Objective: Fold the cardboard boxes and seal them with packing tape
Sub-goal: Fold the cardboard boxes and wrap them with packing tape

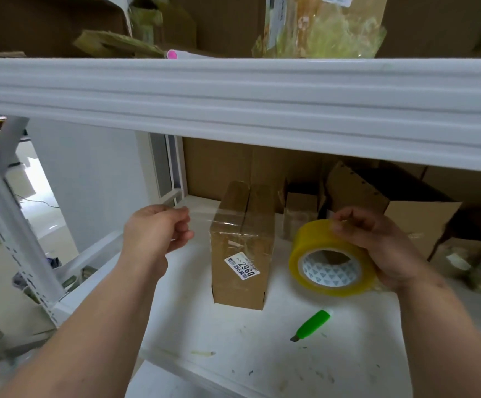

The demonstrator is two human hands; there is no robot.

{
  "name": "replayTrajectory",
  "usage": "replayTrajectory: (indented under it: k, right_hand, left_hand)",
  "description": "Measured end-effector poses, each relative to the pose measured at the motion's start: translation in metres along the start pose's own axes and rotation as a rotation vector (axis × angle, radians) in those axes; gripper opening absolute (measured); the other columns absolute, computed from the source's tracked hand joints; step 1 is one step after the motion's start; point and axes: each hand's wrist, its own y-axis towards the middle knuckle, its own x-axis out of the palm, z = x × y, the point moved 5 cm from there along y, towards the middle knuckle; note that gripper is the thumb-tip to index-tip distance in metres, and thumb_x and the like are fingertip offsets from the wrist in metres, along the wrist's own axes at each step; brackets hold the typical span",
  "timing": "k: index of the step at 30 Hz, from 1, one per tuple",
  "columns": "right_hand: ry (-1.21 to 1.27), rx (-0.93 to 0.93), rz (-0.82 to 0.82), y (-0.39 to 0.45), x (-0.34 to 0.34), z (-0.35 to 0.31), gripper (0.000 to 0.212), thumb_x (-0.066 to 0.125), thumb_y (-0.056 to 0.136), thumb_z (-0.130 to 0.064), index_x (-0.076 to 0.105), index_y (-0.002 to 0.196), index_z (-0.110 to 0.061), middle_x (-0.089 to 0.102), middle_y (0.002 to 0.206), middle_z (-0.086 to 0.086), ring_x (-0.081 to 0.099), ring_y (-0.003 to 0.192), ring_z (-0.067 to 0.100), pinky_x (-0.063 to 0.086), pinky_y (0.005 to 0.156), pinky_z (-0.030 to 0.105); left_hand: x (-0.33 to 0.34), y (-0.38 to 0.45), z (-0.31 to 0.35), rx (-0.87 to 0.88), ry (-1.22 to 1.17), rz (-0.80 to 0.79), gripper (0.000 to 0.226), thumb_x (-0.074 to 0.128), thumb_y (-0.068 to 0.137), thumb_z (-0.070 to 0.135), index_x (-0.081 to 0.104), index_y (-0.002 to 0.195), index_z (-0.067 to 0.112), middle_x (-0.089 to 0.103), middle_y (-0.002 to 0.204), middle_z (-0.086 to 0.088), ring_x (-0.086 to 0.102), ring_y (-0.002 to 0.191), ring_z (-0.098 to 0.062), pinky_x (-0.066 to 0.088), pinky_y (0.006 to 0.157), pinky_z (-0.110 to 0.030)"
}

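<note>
A small cardboard box (pixel 240 248) stands on the white shelf (pixel 233 340), its near end already crossed with clear tape and carrying a white label (pixel 242 268) printed 2960. A strip of clear tape (pixel 204 219) stretches from the box's top edge out to the left hand (pixel 158 228), whose curled fingers pinch its free end. The right hand (pixel 377 245) grips a yellowish tape roll (pixel 331 259), held just beside the box, to its right. A green box cutter (pixel 312 324) lies on the shelf nearer the person. More brown boxes (pixel 391 193) sit behind.
</note>
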Motion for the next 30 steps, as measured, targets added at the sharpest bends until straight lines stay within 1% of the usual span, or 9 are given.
replayTrajectory:
  k: [2, 5, 11, 14, 17, 22, 25, 28, 30]
  right_hand:
    - [-0.035, 0.010, -0.001, 0.005, 0.002, 0.004, 0.035, 0.076, 0.054, -0.051, 0.073, 0.078, -0.026, 0.059, 0.089, 0.028, 0.060, 0.083, 0.035, 0.047, 0.081, 0.051]
    - [-0.049, 0.050, -0.003, 0.013, 0.001, 0.009, 0.037, 0.077, 0.054, -0.050, 0.073, 0.079, -0.023, 0.064, 0.088, 0.021, 0.064, 0.080, 0.034, 0.050, 0.080, 0.049]
    - [-0.105, 0.115, 0.000, 0.023, 0.001, 0.017, 0.035, 0.076, 0.056, -0.048, 0.070, 0.077, -0.021, 0.066, 0.083, 0.013, 0.064, 0.079, 0.032, 0.049, 0.079, 0.046]
    - [-0.145, 0.160, -0.025, 0.026, 0.003, 0.027, 0.015, 0.076, 0.073, -0.035, 0.069, 0.077, -0.022, 0.068, 0.081, 0.008, 0.065, 0.081, 0.031, 0.050, 0.079, 0.046]
    - [-0.173, 0.218, -0.032, 0.027, 0.007, 0.039, 0.014, 0.070, 0.086, -0.022, 0.068, 0.072, -0.024, 0.067, 0.079, 0.007, 0.065, 0.076, 0.026, 0.049, 0.073, 0.040]
    - [-0.268, 0.286, -0.093, 0.025, 0.031, 0.051, 0.012, 0.068, 0.087, -0.028, 0.063, 0.077, -0.024, 0.066, 0.077, 0.002, 0.066, 0.074, 0.021, 0.048, 0.068, 0.035]
    - [-0.327, 0.282, -0.064, 0.026, 0.037, 0.050, 0.016, 0.069, 0.085, -0.034, 0.059, 0.077, -0.025, 0.063, 0.076, 0.001, 0.064, 0.075, 0.020, 0.046, 0.067, 0.034]
    - [-0.381, 0.255, -0.062, 0.026, 0.038, 0.046, 0.018, 0.071, 0.083, -0.033, 0.058, 0.072, -0.028, 0.062, 0.074, -0.002, 0.062, 0.071, 0.017, 0.044, 0.062, 0.031]
    - [-0.387, 0.247, -0.072, 0.023, 0.041, 0.047, 0.020, 0.072, 0.083, -0.033, 0.058, 0.068, -0.032, 0.062, 0.075, -0.002, 0.063, 0.071, 0.017, 0.045, 0.061, 0.030]
  left_hand:
    - [0.000, 0.006, -0.008, -0.019, 0.012, 0.007, 0.010, 0.068, 0.086, 0.006, 0.067, 0.076, 0.003, 0.060, 0.053, -0.003, 0.061, 0.047, -0.019, 0.060, 0.065, -0.032]
    - [0.001, 0.011, -0.015, -0.026, 0.015, 0.020, 0.009, 0.069, 0.084, 0.006, 0.068, 0.076, 0.002, 0.060, 0.052, -0.003, 0.060, 0.047, -0.020, 0.059, 0.057, -0.029]
    - [0.005, 0.019, -0.024, -0.055, 0.005, 0.041, 0.010, 0.069, 0.083, 0.008, 0.069, 0.075, 0.002, 0.060, 0.053, -0.004, 0.061, 0.046, -0.021, 0.058, 0.056, -0.028]
    - [0.004, 0.020, -0.033, -0.103, 0.019, 0.042, 0.010, 0.069, 0.083, 0.008, 0.069, 0.076, 0.001, 0.060, 0.054, -0.006, 0.060, 0.046, -0.021, 0.059, 0.057, -0.030]
    - [0.008, 0.015, -0.046, -0.188, 0.059, -0.012, 0.013, 0.069, 0.084, 0.010, 0.067, 0.074, 0.002, 0.058, 0.052, -0.006, 0.058, 0.044, -0.020, 0.057, 0.058, -0.031]
    - [0.019, 0.003, -0.059, -0.312, 0.124, -0.150, 0.019, 0.068, 0.088, 0.021, 0.068, 0.077, 0.006, 0.054, 0.052, -0.003, 0.056, 0.046, -0.017, 0.052, 0.060, -0.029]
    - [0.023, 0.003, -0.057, -0.295, 0.178, -0.170, 0.021, 0.071, 0.088, 0.026, 0.068, 0.078, 0.008, 0.057, 0.065, -0.006, 0.055, 0.058, -0.018, 0.053, 0.064, -0.033]
    - [0.022, 0.005, -0.055, -0.232, 0.298, -0.151, 0.036, 0.075, 0.085, 0.038, 0.058, 0.105, 0.014, 0.060, 0.097, -0.005, 0.059, 0.087, -0.021, 0.057, 0.078, -0.039]
    - [0.021, 0.004, -0.053, -0.164, 0.309, -0.120, 0.038, 0.076, 0.086, 0.032, 0.051, 0.112, 0.021, 0.058, 0.102, -0.006, 0.058, 0.093, -0.022, 0.056, 0.079, -0.038]
